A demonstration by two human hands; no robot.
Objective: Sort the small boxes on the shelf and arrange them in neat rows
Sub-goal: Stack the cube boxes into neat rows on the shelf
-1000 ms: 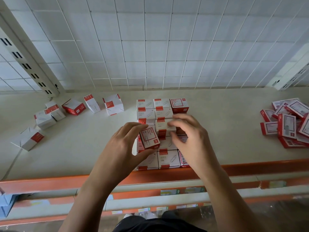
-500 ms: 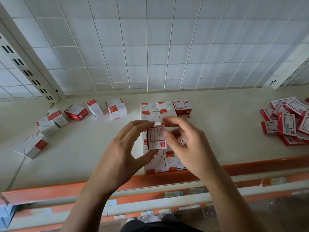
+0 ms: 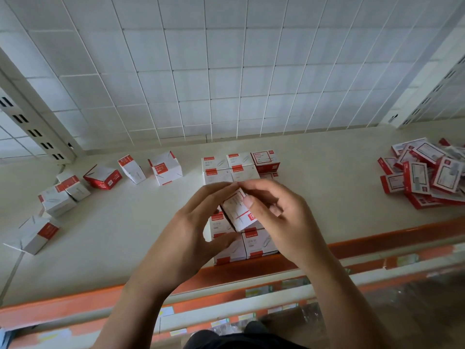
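now tilted: white/red box (image 3: 237, 210) btwn both hands

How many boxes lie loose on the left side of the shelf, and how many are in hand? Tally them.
Loose boxes on the left: 6
Box in hand, between left hand and right hand: 1
Total: 7
Neat block and right pile: too overlapped to count.
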